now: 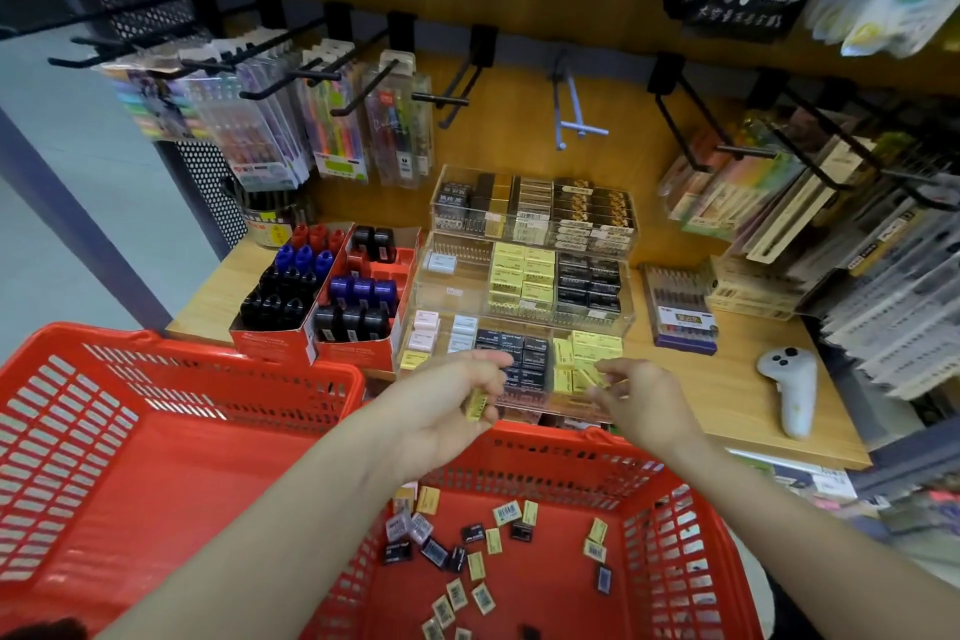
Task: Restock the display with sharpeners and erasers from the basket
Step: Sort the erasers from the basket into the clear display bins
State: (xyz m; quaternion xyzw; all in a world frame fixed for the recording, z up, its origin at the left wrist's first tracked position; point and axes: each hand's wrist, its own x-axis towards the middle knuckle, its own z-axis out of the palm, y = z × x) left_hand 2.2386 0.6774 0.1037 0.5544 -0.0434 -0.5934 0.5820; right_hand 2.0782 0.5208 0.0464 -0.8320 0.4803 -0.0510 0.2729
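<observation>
Status: restock partly done, by est.

1. Left red basket [156,457]: interior shows no stock; not the supply.
2. Sharpener cartons [322,291] on bench [737,395]: red, blue and black units in rows; right carton shows bare red slots mid-tray, so refill is likely outstanding there.
3. Left hand [447,411]: fingers curled around a yellow eraser [477,404], held above the near basket rim, just short of the display.
4. Tiered acrylic display [524,276]: upper tiers mostly full; middle tier has an open bay at left; front tier holds white, black and yellow erasers w/ gaps at the near edge.
5. Right hand [639,400]: fingers pinched loosely at the yellow bay of the front tier; what they pinch cannot be told (blur).
6. Supply basket [670,535] below hands: approx. two dozen loose erasers [483,551] left on its floor, so much remains.

Clearance: display front wall touches bench edge; basket rim sits right under it. Overhead hooks [452,99] sit well above. White controller [792,390] lies well apart at right.
</observation>
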